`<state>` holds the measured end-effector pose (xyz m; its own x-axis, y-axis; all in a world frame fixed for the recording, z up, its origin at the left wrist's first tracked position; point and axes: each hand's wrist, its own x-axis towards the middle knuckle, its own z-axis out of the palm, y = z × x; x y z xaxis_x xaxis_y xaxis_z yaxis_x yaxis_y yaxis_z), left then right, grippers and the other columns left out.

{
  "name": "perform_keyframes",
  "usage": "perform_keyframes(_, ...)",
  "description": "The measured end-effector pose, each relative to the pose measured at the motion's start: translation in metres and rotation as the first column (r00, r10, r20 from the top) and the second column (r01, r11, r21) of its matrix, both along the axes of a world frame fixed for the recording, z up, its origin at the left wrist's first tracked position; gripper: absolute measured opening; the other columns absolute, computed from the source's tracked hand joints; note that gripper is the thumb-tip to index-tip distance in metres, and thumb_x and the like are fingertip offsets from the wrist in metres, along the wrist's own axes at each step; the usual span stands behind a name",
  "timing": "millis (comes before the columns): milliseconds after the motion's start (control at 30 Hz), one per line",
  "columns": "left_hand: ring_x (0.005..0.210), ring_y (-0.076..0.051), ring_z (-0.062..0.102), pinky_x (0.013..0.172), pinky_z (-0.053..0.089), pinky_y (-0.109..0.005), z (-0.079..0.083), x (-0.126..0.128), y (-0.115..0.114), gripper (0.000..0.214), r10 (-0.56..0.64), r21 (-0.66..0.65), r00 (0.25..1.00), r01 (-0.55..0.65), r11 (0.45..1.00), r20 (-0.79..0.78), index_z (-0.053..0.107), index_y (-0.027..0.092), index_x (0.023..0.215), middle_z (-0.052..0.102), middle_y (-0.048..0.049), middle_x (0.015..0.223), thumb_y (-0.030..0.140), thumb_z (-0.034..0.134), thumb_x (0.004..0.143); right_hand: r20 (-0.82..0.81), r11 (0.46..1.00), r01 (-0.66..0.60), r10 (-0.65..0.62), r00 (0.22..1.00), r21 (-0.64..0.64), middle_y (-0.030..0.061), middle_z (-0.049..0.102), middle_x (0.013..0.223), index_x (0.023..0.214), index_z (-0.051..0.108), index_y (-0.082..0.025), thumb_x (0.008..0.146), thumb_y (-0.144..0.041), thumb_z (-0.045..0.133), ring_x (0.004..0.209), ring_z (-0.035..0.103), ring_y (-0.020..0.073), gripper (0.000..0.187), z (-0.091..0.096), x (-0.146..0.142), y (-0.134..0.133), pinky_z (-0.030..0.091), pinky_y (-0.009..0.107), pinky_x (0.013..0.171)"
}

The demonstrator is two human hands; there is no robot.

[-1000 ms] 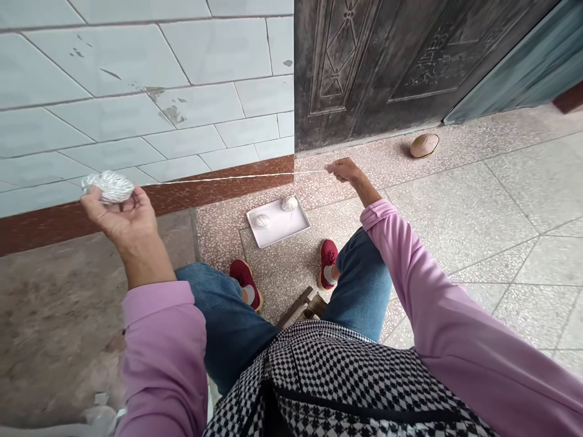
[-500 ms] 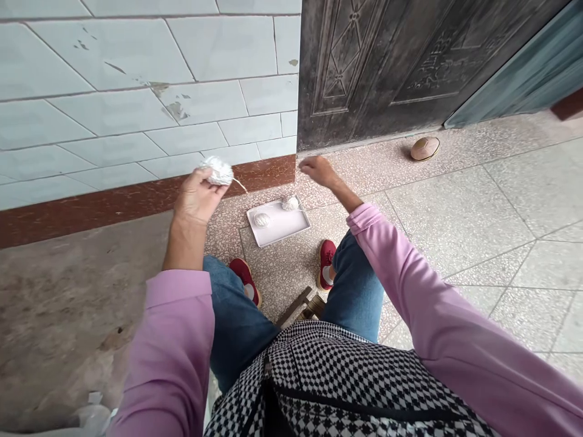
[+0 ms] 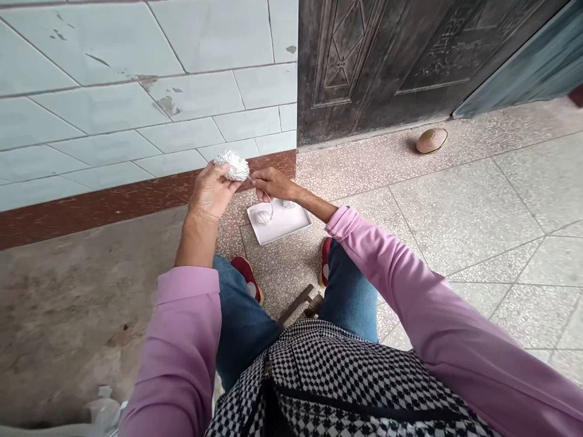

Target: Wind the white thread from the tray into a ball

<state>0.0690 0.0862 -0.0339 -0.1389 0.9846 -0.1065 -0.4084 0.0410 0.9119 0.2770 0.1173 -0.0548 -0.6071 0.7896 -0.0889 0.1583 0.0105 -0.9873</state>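
A ball of white yarn (image 3: pixel 235 166) is gripped by my left hand (image 3: pixel 210 189), raised in front of the tiled wall. Close at its right side, my right hand (image 3: pixel 276 184) pinches the yarn strand (image 3: pixel 250 179) running from the ball. A loop of the strand hangs below my right fingers, above the tray. On the floor beneath lies a shallow pale tray (image 3: pixel 285 230). One small white yarn ball (image 3: pixel 263 218) rests in its left part. Another white ball (image 3: pixel 288 204) sits at the tray's back, partly hidden by my right hand.
A wooden stool part (image 3: pixel 296 305) shows between my knees. Red shoes (image 3: pixel 246 276) stand either side of the tray's near edge. A pinkish, dome-shaped object (image 3: pixel 432 141) lies by the dark carved door (image 3: pixel 355 73). Clear plastic (image 3: pixel 104 409) is at the lower left.
My right hand has come left and down to the ball and now pinches its strand. My left hand has shifted slightly right with the ball.
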Motion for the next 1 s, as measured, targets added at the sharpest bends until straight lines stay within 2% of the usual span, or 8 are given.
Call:
perform_keyframes(267,0.098,-0.025,0.081,0.079,0.068,-0.029,-0.009,-0.003,0.007,0.052,0.014,-0.053,0.966,-0.029,0.998,-0.258,0.081,0.025,0.102,0.087,-0.0018,0.103,0.021,0.109,0.058,0.094,0.981,-0.121,0.108,0.99,0.153,-0.0057,0.06,0.069,0.102,0.077,-0.012,0.133,-0.006,0.065,0.056,0.055,0.0109,0.034,0.009,0.014,-0.008,0.04,0.017,0.051)
perform_keyframes(367,0.084,-0.022,0.074,0.068,0.06,-0.027,-0.01,-0.006,0.004,0.047,-0.043,-0.06,0.914,0.02,0.998,-0.402,0.087,0.024,0.1,0.083,-0.0006,0.091,0.023,0.111,0.059,0.047,0.982,-0.068,0.06,0.997,0.178,-0.0048,0.059,0.073,0.101,0.076,-0.012,0.134,-0.012,0.07,0.063,0.051,0.0123,0.033,0.018,0.017,-0.007,0.041,0.019,0.056)
perform_keyframes(433,0.082,-0.023,0.073,0.066,0.058,-0.028,-0.006,-0.006,-0.003,0.043,-0.155,-0.093,0.882,0.126,0.988,-0.446,0.091,0.024,0.099,0.083,-0.0027,0.089,0.028,0.112,0.062,-0.002,0.976,0.004,-0.004,1.0,0.216,-0.0026,0.061,0.079,0.098,0.074,-0.013,0.133,-0.013,0.073,0.071,0.052,0.0128,0.035,0.023,0.023,-0.002,0.044,0.019,0.065)
perform_keyframes(567,0.094,-0.03,0.083,0.075,0.067,-0.035,0.01,0.002,-0.021,0.047,-0.425,-0.169,0.844,0.391,0.905,-0.327,0.093,0.021,0.1,0.091,-0.0124,0.106,0.043,0.116,0.065,-0.038,0.954,0.212,-0.208,0.977,0.211,-0.003,0.053,0.08,0.095,0.066,-0.017,0.134,-0.013,0.068,0.075,0.046,0.0142,0.04,0.031,0.044,0.013,0.041,0.022,0.07)
perform_keyframes(667,0.097,-0.035,0.086,0.081,0.074,-0.041,0.019,0.009,-0.028,0.052,-0.494,-0.134,0.846,0.475,0.87,-0.201,0.091,0.021,0.097,0.09,-0.0152,0.106,0.049,0.118,0.063,-0.002,0.942,0.303,-0.306,0.952,0.146,-0.0061,0.041,0.074,0.096,0.06,-0.02,0.138,-0.01,0.057,0.071,0.035,0.015,0.043,0.031,0.054,0.02,0.034,0.024,0.066)
perform_keyframes(767,0.108,-0.042,0.09,0.085,0.078,-0.048,0.02,0.012,-0.029,0.058,-0.444,-0.043,0.892,0.442,0.896,-0.087,0.092,0.022,0.103,0.091,-0.0168,0.106,0.056,0.116,0.062,0.06,0.958,0.259,-0.268,0.962,0.127,-0.0077,0.041,0.073,0.099,0.059,-0.021,0.138,-0.005,0.053,0.07,0.034,0.0146,0.042,0.026,0.05,0.019,0.034,0.025,0.067)
perform_keyframes(900,0.129,-0.047,0.091,0.095,0.081,-0.05,0.017,0.015,-0.027,0.066,-0.328,0.049,0.944,0.326,0.944,0.038,0.089,0.024,0.113,0.093,-0.0198,0.119,0.064,0.112,0.066,0.164,0.965,0.132,-0.172,0.971,0.228,0.0001,0.065,0.089,0.098,0.062,-0.02,0.137,-0.006,0.062,0.087,0.059,0.0187,0.042,0.017,0.029,0.004,0.049,0.027,0.086)
perform_keyframes(1000,0.134,-0.043,0.089,0.099,0.08,-0.047,0.014,0.018,-0.024,0.058,-0.211,0.054,0.973,0.207,0.977,0.088,0.082,0.026,0.109,0.092,-0.0189,0.126,0.057,0.11,0.068,0.268,0.944,0.001,-0.095,0.959,0.329,0.0063,0.077,0.106,0.099,0.06,-0.022,0.134,-0.005,0.067,0.106,0.07,0.0256,0.04,0.013,0.016,-0.012,0.053,0.032,0.104)
